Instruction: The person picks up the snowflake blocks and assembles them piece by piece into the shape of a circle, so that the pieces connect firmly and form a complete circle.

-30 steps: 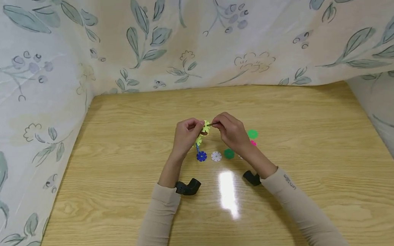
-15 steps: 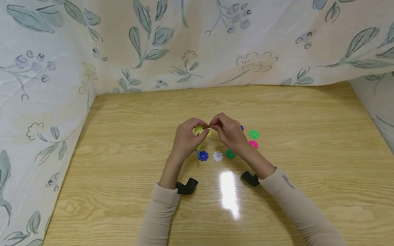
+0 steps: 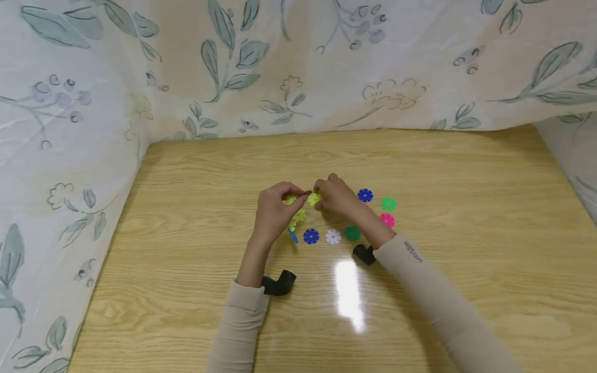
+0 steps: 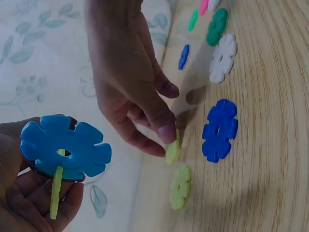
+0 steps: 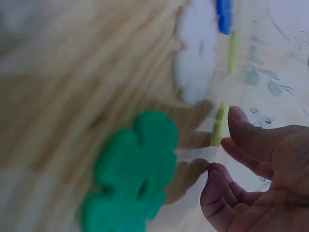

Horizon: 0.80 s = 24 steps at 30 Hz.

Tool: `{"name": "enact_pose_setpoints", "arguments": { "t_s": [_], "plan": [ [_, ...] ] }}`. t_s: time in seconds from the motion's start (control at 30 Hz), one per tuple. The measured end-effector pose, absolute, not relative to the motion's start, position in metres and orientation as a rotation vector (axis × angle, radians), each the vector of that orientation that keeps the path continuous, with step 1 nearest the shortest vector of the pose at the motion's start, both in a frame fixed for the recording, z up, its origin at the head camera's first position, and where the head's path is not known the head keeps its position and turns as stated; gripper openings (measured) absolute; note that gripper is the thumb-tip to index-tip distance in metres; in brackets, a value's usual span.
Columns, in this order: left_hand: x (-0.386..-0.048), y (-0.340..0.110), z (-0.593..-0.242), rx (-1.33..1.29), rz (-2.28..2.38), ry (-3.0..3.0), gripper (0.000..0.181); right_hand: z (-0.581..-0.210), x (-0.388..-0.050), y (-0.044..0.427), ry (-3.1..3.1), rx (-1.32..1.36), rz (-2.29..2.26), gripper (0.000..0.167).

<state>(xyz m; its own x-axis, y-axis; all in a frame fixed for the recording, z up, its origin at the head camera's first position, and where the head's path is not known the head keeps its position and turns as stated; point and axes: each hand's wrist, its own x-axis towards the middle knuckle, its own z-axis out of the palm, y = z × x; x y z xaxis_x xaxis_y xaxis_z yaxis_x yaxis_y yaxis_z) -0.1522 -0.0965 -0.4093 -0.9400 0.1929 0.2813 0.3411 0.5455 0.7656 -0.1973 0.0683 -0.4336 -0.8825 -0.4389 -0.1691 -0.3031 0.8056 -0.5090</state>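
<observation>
My left hand (image 3: 269, 217) grips a joined piece; in the left wrist view it shows a blue notched disc (image 4: 84, 147) with a yellow disc (image 4: 56, 193) slotted through it. A brown piece (image 3: 306, 193) pokes out at the fingertips. My right hand (image 3: 338, 198) pinches a yellow disc (image 3: 314, 199) by its edge at the tabletop; thumb and a finger meet that disc (image 5: 219, 124) in the right wrist view. Between the hands and the blue disc on the table (image 3: 310, 236), another yellow disc (image 3: 299, 215) lies flat.
A white disc (image 3: 333, 237) and a dark green disc (image 3: 352, 232) lie right of the blue one. Farther right are a pink disc (image 3: 387, 221), a light green disc (image 3: 388, 204) and another blue disc (image 3: 365, 195). A patterned cloth (image 3: 310, 53) hangs behind the table.
My hands have drawn apart. The right hand has let go of the brown piece, turned downward and taken a yellow disc; the left has shifted slightly left with the joined piece.
</observation>
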Motion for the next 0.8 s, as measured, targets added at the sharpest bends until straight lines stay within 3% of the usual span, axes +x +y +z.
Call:
{"name": "enact_pose_setpoints", "arguments": {
  "t_s": [0.23, 0.43, 0.57, 0.8],
  "plan": [
    [-0.153, -0.098, -0.411, -0.447, -1.411, -2.594, 0.006, -0.436, -0.195, 0.068, 2.707, -0.454, -0.819, 0.028],
    [-0.154, -0.096, -0.412, -0.459, -1.429, -2.592, 0.007, -0.432, -0.19, 0.087, 2.529, -0.277, -1.335, 0.016],
    [-0.155, -0.094, -0.412, -0.467, -1.457, -2.586, 0.007, -0.42, -0.186, 0.099, 2.337, -0.196, -1.629, 0.019],
    [-0.156, -0.09, -0.411, -0.502, -1.507, -2.561, 0.008, -0.404, -0.182, 0.105, 2.27, -0.15, -1.694, 0.021]
  ]
}}
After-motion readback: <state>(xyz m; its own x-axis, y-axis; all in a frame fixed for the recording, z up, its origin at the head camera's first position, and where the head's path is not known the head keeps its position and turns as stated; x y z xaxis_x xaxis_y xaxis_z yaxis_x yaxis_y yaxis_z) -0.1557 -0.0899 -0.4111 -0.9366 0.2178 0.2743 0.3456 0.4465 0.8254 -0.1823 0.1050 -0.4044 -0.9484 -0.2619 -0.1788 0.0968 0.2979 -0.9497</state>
